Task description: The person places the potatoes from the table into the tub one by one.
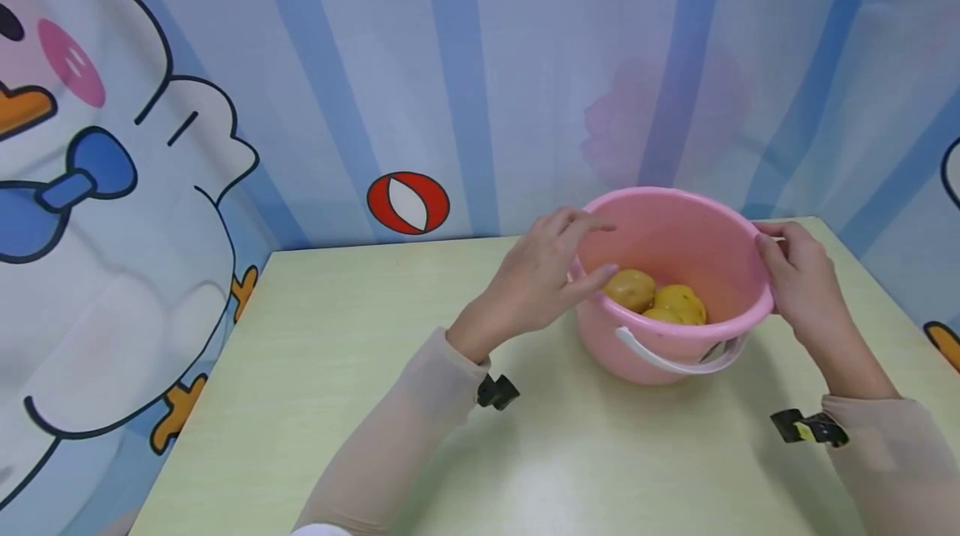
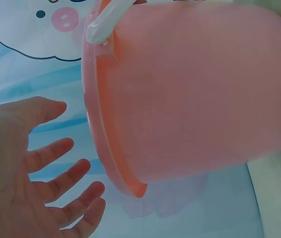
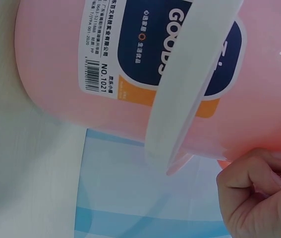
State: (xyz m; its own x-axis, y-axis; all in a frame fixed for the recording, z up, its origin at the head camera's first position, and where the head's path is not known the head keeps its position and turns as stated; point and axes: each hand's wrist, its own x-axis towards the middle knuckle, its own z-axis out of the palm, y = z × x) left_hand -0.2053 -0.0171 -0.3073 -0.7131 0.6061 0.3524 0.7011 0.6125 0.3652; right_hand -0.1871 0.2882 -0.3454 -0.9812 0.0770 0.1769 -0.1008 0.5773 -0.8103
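A pink bucket stands on the table at the right in the head view. Inside lie a few rounded, yellowish potato-like things, partly hidden by the near rim. My right hand grips the bucket's right rim, its fingers curled in the right wrist view. At the left rim is my left hand, fingers spread and holding nothing. In the left wrist view those fingers are apart from the bucket wall. The white handle hangs down the bucket's near side.
The pale table extends left of the bucket. Behind it hangs a blue striped backdrop with cartoon prints. A printed label is on the bucket's near side in the right wrist view, partly covered by the handle.
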